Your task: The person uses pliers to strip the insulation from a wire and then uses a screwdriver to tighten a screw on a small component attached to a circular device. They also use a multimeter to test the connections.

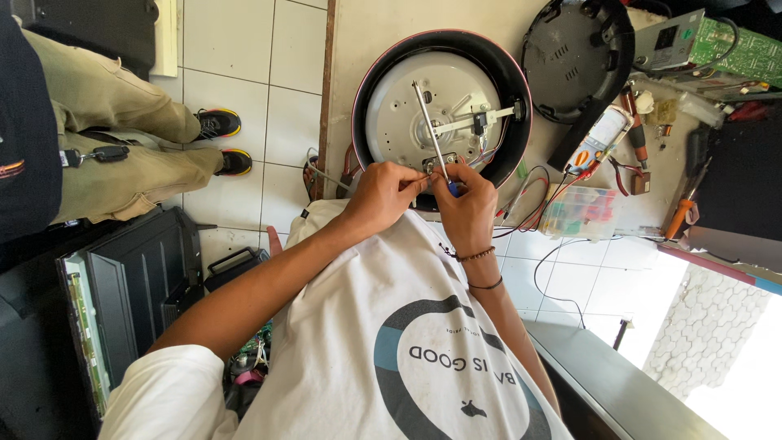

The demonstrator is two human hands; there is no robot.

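A round cooker (505, 73) lies bottom-up on the bench, its base cover off, showing a white metal plate (399, 122) with a bracket and wires. My right hand (468, 213) grips a blue-handled screwdriver (429, 122) at the cooker's near rim, with the long steel shaft slanting away across the plate. My left hand (383, 194) is beside it, fingertips pinched at a small metal part by the shaft's lower end. What the fingers pinch is too small to make out.
The black round base cover (578, 57) leans at the back right. A multimeter (600, 137), a clear parts box (580, 213), orange-handled pliers (678, 218) and a green circuit board (743, 47) crowd the right. Another person's legs (122, 138) stand at left, beside a black panel (130, 293) on the floor.
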